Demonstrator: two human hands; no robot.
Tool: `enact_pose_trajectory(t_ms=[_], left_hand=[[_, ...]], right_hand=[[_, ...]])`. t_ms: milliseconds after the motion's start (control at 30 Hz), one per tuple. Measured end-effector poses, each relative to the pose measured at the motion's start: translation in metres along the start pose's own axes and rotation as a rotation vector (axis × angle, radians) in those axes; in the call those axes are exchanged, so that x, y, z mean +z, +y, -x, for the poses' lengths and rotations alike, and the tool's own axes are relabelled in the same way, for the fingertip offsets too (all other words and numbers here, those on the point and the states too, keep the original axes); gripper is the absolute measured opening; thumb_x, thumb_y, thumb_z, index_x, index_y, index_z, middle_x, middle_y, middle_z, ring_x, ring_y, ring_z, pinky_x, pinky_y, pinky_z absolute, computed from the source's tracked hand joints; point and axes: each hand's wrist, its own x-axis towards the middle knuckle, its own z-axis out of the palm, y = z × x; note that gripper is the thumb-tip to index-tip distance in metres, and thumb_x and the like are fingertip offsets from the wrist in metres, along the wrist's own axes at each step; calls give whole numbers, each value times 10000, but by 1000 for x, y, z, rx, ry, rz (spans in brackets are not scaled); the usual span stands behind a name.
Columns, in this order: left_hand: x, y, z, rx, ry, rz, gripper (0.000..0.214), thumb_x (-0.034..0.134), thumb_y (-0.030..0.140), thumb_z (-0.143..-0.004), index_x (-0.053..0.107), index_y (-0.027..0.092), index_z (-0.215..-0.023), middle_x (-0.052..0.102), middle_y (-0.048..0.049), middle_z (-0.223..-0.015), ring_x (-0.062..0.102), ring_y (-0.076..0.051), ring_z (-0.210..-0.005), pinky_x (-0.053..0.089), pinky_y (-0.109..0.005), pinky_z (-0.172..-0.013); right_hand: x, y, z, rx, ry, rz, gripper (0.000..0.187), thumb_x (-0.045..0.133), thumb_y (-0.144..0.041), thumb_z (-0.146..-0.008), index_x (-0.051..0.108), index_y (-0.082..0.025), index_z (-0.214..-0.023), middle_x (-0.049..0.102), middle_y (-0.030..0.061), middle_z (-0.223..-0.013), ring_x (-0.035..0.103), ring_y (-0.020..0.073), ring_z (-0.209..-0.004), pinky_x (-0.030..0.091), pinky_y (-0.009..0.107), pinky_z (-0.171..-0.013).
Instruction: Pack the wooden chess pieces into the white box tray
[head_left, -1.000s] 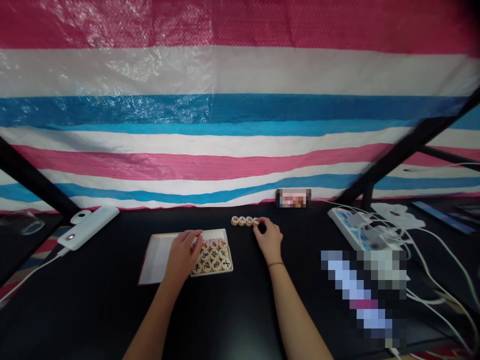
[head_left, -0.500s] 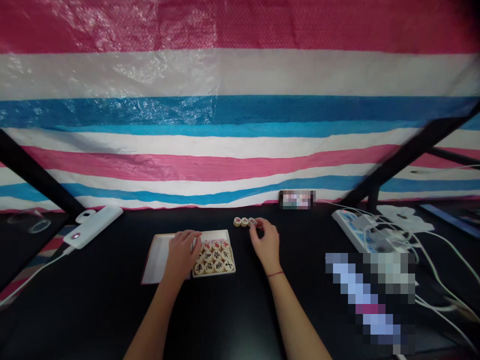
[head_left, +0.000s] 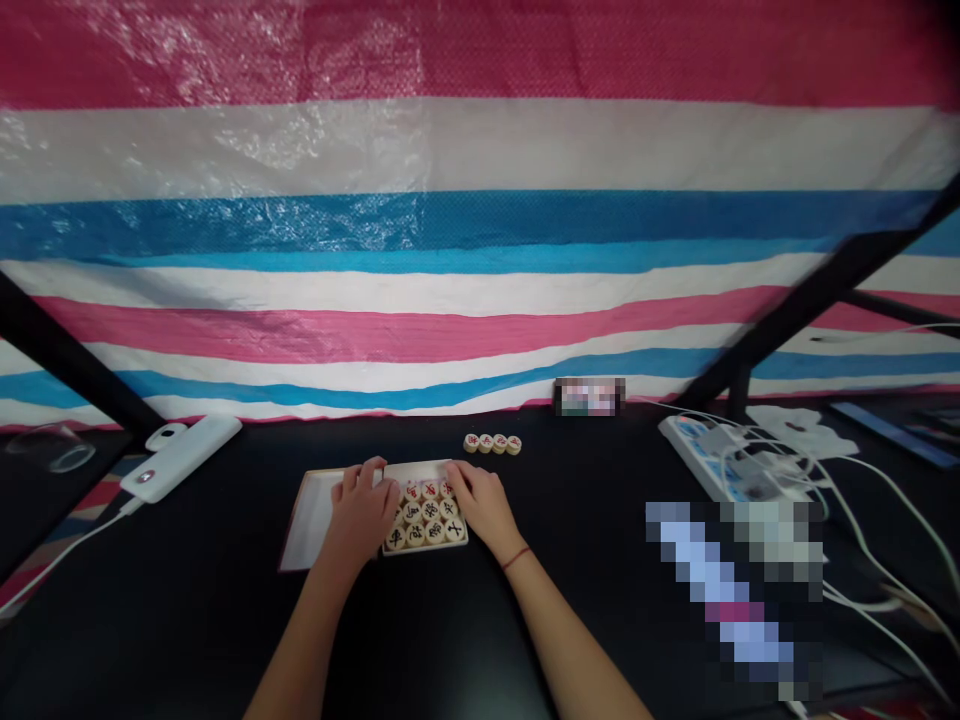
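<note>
An open box (head_left: 425, 549) of xiangqi pieces lies on the black table, with black-marked pieces (head_left: 431, 511) in the nearer rows and red-marked ones (head_left: 430, 489) behind. My left hand (head_left: 364, 512) rests over the box's left side, where it meets the lid; its fingers are loosely apart and cover some pieces. At the far right corner of the box is my right hand (head_left: 484, 504), fingers extended over the edge beside a red-marked piece. No piece shows in its grasp. Beyond the box, several red-marked xiangqi pieces (head_left: 493, 444) stand in a short row, touching or nearly so.
The opened lid (head_left: 306, 520) lies left of the box. A white device (head_left: 187, 460) with a cable is at the left, near a clear glass (head_left: 71, 455). On the right are a power strip (head_left: 694, 455) and tangled white cables. Striped sheeting (head_left: 450, 330) hangs behind.
My right hand has moved from the row of pieces back left to the box, leaving another red-marked piece at the row's right end. My left hand stays on the box.
</note>
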Motion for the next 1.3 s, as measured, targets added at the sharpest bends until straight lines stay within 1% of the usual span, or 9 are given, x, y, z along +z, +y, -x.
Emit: enact_pose_trajectory(t_ms=[267, 500, 633, 700, 833, 933, 1033, 1133, 1300], left_hand=[[-10, -3, -4, 31, -13, 91, 215, 496, 305, -878, 706, 259, -884, 611, -72, -1197, 507, -286, -1048, 426, -440, -854], [-13, -7, -7, -6, -126, 202, 187, 530, 351, -862, 683, 257, -913, 716, -39, -935, 529, -277, -982, 389, -458, -882], [-16, 3, -11, -69, -8, 384, 257, 507, 388, -873, 678, 229, -980, 714, -59, -981, 538, -256, -964, 413, -441, -905], [-18, 12, -11, -101, 35, 559, 298, 497, 420, -878, 671, 219, -1012, 703, -64, -989, 560, -231, -950, 453, -392, -880], [-22, 29, -9, -219, -50, 798, 337, 494, 474, -878, 660, 213, -1013, 692, -39, -894, 598, -179, -787, 499, -308, -721], [-18, 31, -10, -328, -20, 906, 365, 530, 507, -854, 649, 204, -1019, 705, -33, -881, 626, -170, -765, 512, -296, -704], [-11, 24, -12, -422, 86, 1039, 408, 590, 515, -813, 628, 194, -1063, 723, -57, -965, 673, -194, -891, 526, -320, -803], [-4, 18, -13, -476, 141, 1107, 442, 584, 515, -813, 614, 185, -1105, 728, -72, -971, 695, -203, -911, 531, -337, -836], [2, 16, -13, -489, 169, 1100, 470, 655, 461, -749, 621, 178, -1122, 733, -74, -947, 702, -214, -887, 556, -314, -764]], right_hand=[[1, -3, 1, 27, 17, 30, 343, 382, -361, -983, 699, -232, -991, 739, 40, -905, 670, 214, -851, 405, 284, -755], [2, 2, 1, -16, 47, 1, 341, 386, -356, -981, 698, -217, -985, 724, 39, -866, 647, 200, -824, 415, 293, -759], [-2, -7, 5, -200, 243, 15, 263, 531, -361, -901, 668, -192, -1049, 695, 72, -918, 605, 223, -894, 425, 347, -819], [-3, -17, 8, -347, 233, 11, 280, 602, -350, -859, 646, -201, -1093, 685, 79, -1001, 594, 227, -952, 426, 361, -847], [-4, -30, 11, -479, 181, -9, 224, 582, -275, -890, 633, -215, -1099, 692, 59, -983, 606, 198, -930, 443, 339, -820], [-8, -19, 7, -411, 296, -26, 205, 576, -258, -879, 652, -205, -1062, 688, 69, -970, 607, 206, -934, 459, 354, -848], [-15, 4, 0, -185, 438, 8, 216, 561, -250, -851, 676, -191, -1024, 675, 93, -971, 603, 228, -939, 471, 377, -877], [-20, 25, -3, -23, 362, 69, 217, 566, -249, -819, 681, -181, -990, 689, 83, -930, 611, 231, -866, 488, 363, -815], [-16, 34, -2, 36, 210, 174, 99, 568, -237, -819, 654, -195, -846, 679, 56, -803, 600, 229, -791, 470, 334, -729]])
